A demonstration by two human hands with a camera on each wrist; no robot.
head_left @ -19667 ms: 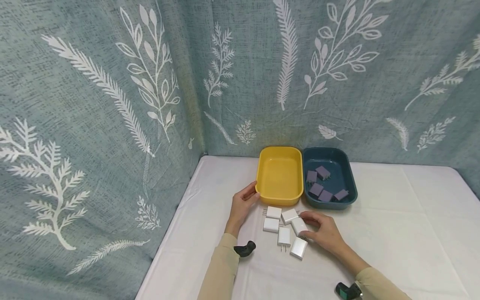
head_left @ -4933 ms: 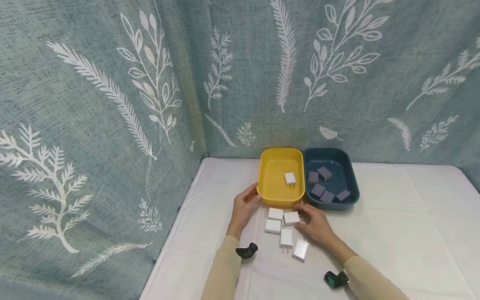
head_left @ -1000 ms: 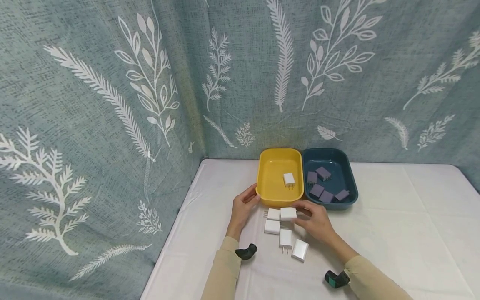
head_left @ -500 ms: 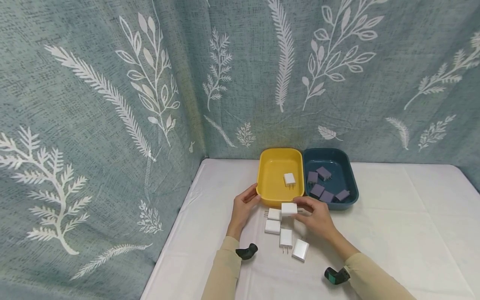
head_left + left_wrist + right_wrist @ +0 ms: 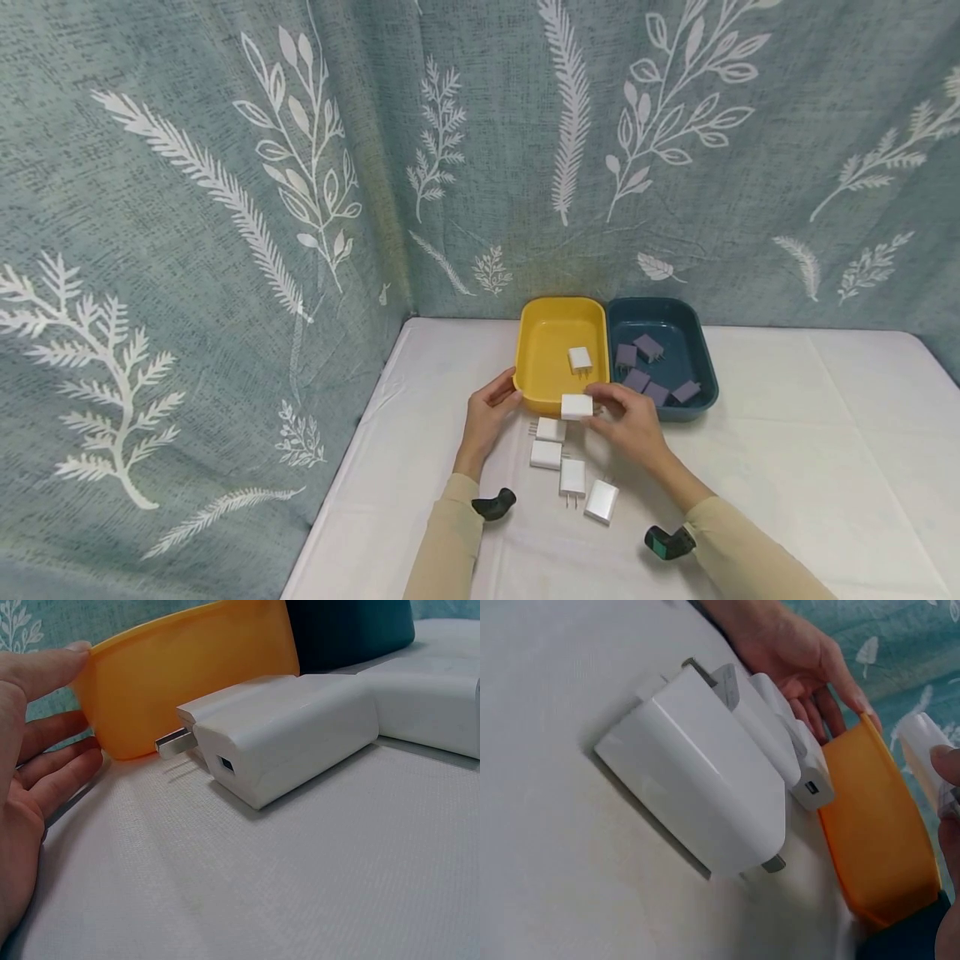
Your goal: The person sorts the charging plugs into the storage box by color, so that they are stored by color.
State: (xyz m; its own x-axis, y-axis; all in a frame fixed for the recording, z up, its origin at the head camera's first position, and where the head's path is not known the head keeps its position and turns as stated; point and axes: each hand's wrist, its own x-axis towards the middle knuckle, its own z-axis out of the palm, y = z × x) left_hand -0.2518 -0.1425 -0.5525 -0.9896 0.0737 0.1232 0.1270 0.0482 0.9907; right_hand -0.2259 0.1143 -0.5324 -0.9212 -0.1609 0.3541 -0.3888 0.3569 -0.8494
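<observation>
My right hand (image 5: 628, 419) pinches a white charger plug (image 5: 577, 407) between thumb and fingertips, its prongs toward my palm. In the head view this plug overlaps the front rim of the yellow tray (image 5: 534, 354). One white plug (image 5: 579, 359) lies inside that tray. With relaxed fingers, my left hand (image 5: 486, 414) touches the tray's outer left side near the front corner; the left wrist view shows a fingertip at the rim. Several more white plugs, among them a silvery-topped one (image 5: 602, 502), lie on the cloth before the tray. The right wrist view shows the held plug (image 5: 925, 759) at its edge.
A dark blue tray (image 5: 707, 392) stands against the yellow one's right side, with several purple plugs (image 5: 649, 347) in it. White cloth (image 5: 810, 450) covers the table. A patterned teal curtain (image 5: 495, 150) hangs behind and along the left.
Since 19.7 s ago one white plug has come to lie in the yellow tray. Over the last second my right hand has carried another up to its front rim. My left hand stays put.
</observation>
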